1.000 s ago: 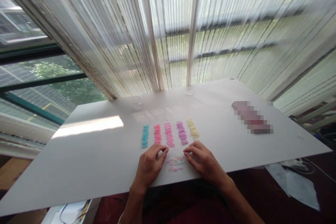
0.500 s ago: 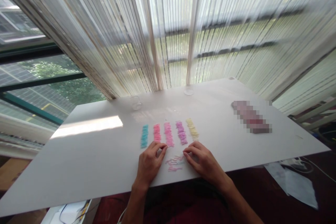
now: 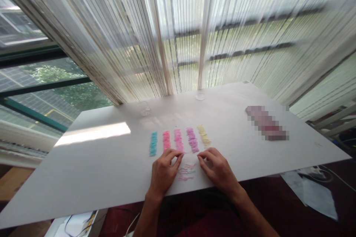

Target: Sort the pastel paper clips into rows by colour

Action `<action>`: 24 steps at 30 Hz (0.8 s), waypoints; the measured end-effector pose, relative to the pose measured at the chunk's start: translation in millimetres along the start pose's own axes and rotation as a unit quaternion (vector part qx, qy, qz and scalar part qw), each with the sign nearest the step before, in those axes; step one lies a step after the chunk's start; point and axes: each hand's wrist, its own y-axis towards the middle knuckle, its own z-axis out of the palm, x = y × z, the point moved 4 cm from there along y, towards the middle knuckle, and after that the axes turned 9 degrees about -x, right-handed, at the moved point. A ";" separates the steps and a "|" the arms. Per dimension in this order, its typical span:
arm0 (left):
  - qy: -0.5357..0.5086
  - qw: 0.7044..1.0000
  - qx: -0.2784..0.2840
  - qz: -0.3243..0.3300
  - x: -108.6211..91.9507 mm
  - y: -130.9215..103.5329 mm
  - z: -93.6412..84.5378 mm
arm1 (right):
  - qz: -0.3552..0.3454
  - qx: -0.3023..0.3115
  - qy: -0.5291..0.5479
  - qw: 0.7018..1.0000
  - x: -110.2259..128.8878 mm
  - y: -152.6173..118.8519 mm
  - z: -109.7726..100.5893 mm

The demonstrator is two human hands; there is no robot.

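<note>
My left hand [image 3: 164, 169] is closed in a pinch just below the pink column of short strands [image 3: 178, 140]. Facing it, my right hand [image 3: 218, 167] pinches too, below the purple column [image 3: 192, 140]. A thin pink strand [image 3: 188, 152] shows faintly between the two pinches; its ends are hidden by the fingertips. Under the hands lies a loose pile of mixed pink and bluish strands [image 3: 186, 173]. Beside the pink column are a coral column [image 3: 166, 140] and a teal column [image 3: 153, 143]; a pale yellow column [image 3: 204, 136] stands at the right end.
All of this lies on a white table [image 3: 105, 170]. Toward its back edge are a clear cup-like container [image 3: 145, 109] and a clear round dish [image 3: 200, 96]. A pixelated reddish object [image 3: 267, 124] lies at right. Behind the table hangs a string curtain [image 3: 183, 44].
My left hand has moved slightly right and up, and my right hand a little right. A thin pink strand now shows between their fingertips, above the loose pile.
</note>
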 end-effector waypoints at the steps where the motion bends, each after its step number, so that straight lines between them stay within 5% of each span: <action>1: 0.005 1.000 0.004 0.000 -4.0 1.4 3.6 | 0.010 -0.032 -0.014 0.999 -1.8 -0.2 -2.1; 4: 0.025 0.999 0.021 0.002 -14.0 4.6 15.1 | 0.030 -0.089 -0.047 0.994 -6.1 -1.5 -5.5; 13: 0.067 0.995 0.066 -0.024 -18.7 2.5 30.0 | 0.003 -0.058 -0.059 0.997 -4.1 -3.6 -1.7; 20: 0.062 0.997 0.035 -0.024 -12.3 -2.5 11.6 | -0.051 0.038 -0.066 0.996 5.8 -5.7 3.5; 24: 0.058 0.998 0.004 -0.034 4.7 -14.9 -8.1 | -0.050 0.041 -0.086 0.994 4.8 -5.9 5.3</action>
